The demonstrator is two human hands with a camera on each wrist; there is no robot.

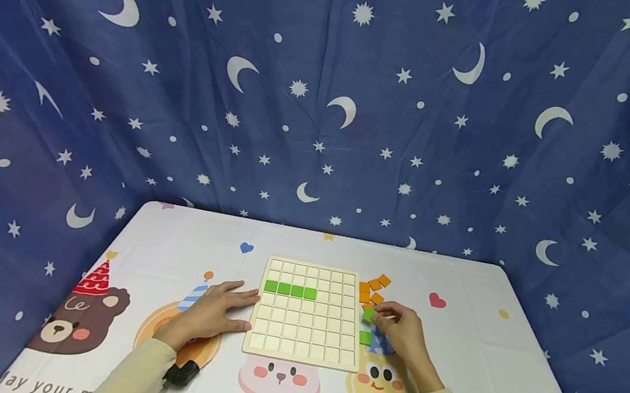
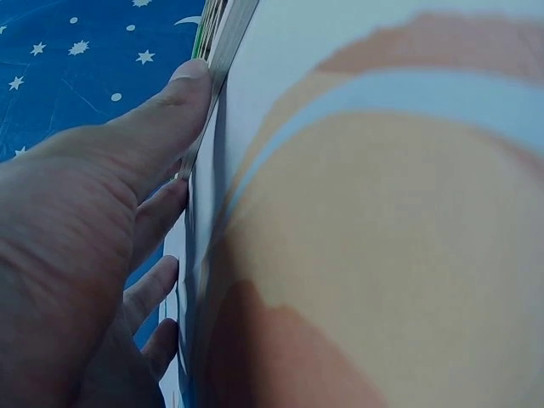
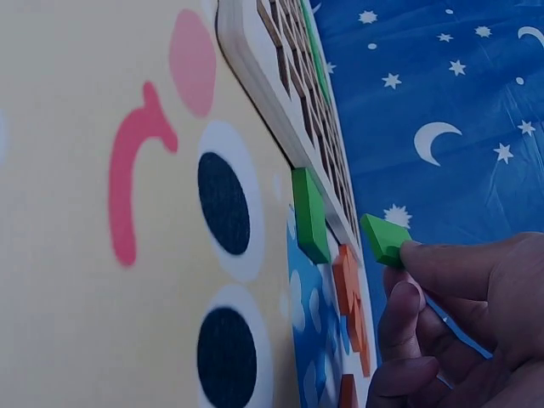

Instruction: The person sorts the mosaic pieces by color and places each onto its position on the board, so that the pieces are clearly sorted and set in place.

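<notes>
A pale wooden grid board (image 1: 305, 320) lies flat on the table, with a row of several green square tiles (image 1: 291, 290) set in its cells at the left. My left hand (image 1: 217, 311) rests beside it, fingers spread and fairly straight, fingertips at the board's left edge. To the right of the board, my right hand (image 1: 403, 331) pinches a green tile (image 3: 384, 240) between thumb and fingers, raised above the table in the right wrist view. Another green tile (image 1: 365, 338) lies against the board's right edge.
Several loose orange tiles (image 1: 364, 292) lie off the board's upper right side. The tablecloth (image 1: 450, 353) is white with printed cartoon figures and lettering. Behind the table hangs a blue curtain (image 1: 313, 128) with moons and stars.
</notes>
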